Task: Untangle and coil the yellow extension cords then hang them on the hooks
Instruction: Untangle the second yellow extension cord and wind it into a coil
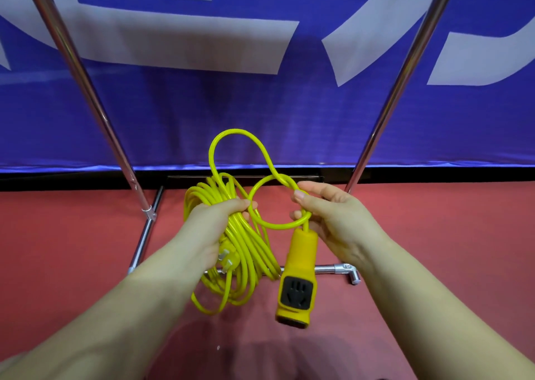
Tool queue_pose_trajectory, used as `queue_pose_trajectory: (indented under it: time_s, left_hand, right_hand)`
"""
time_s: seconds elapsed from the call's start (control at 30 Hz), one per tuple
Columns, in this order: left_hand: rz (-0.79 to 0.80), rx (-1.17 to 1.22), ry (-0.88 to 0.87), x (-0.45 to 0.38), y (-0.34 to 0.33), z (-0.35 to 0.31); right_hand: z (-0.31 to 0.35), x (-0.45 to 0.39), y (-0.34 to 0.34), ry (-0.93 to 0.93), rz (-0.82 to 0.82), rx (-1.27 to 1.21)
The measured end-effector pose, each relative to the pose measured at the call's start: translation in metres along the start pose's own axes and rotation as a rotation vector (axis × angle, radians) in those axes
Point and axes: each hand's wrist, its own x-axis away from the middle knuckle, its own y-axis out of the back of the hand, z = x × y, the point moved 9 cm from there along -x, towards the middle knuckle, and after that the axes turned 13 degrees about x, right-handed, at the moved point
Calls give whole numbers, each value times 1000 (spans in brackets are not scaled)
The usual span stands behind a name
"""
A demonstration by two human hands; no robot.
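The cord (240, 243) is held in the air in front of the person, above the red floor (434, 249) and between the two slanted metal poles (86, 90) of a rack. The left hand (214, 229) is clenched around the gathered coil, near its top, so the loops hang down below the fist. The right hand (327, 214) pinches the free end between thumb and fingers (301, 198), just above the socket block (298, 275), where the cord crosses itself in a small loop. A bigger loop (231, 153) stands up above both hands. I judge the cord to be light and springy: the loops keep a round shape and do not fall flat, so it will want to open again when it is let go. The smooth jacket looks a little slippery. The socket block seems the heaviest part and it will swing, so it is better to grip the cord close to it, and to keep the coil held at the top, where all turns come together. The plug (227, 259) shows only partly beside the left wrist. No hooks are visible; the top of the rack is cut off. Behind is a blue banner (289, 113) with white shapes. If a second cord exists, it is out of view.
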Motion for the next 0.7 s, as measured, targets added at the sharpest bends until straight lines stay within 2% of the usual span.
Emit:
queue_pose_trajectory:
  time_s: [0.1,0.2,0.27,0.4,0.43,0.5,0.6,0.7]
  left_hand:
    - [-11,19,-13,0,1,-3]
    - [16,28,-80,3,-5,-12]
    - [17,-3,-113,3,-6,-14]
    - [26,-33,-120,3,-6,-15]
    - [24,-30,-119,4,-6,-14]
    - [-3,-4,-109,5,-4,-11]
    - [-45,41,-80,3,1,-9]
    - [-55,71,-70,0,2,-10]
  right_hand:
    - [3,2,4,61,-54,225]
    - [10,3,13,167,-224,577]
    - [16,4,16,224,-298,682]
    - [24,3,14,279,-329,1033]
    - [20,1,12,265,-293,1033]
    - [8,-5,9,219,-200,866]
    - [-3,-10,8,129,-139,615]
    - [-12,-11,7,47,-94,514]
